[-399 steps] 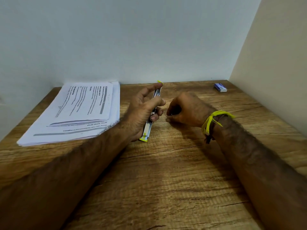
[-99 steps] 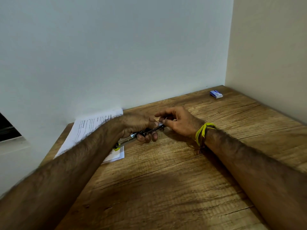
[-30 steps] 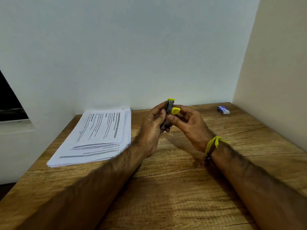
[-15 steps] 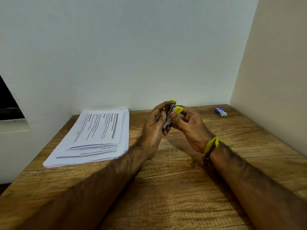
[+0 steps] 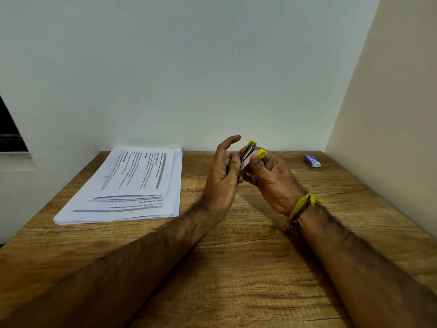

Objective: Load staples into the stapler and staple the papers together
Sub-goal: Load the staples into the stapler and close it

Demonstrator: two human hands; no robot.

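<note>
A small metal stapler (image 5: 247,154) with yellow ends is held upright above the middle of the wooden table, between both hands. My left hand (image 5: 222,176) grips its lower part, thumb against the metal and index finger raised. My right hand (image 5: 272,181) holds it from the right, thumb just below a yellow tab that sticks out. A stack of printed papers (image 5: 132,185) lies flat at the left. Most of the stapler's body is hidden by my fingers.
A small blue staple box (image 5: 312,160) lies at the far right near the beige side wall. The table (image 5: 248,268) meets a pale wall at the back. A dark window opening is at the far left.
Both hands keep the stapler upright as before. My left index finger has lifted off it, and the hands have shifted slightly right in view.
</note>
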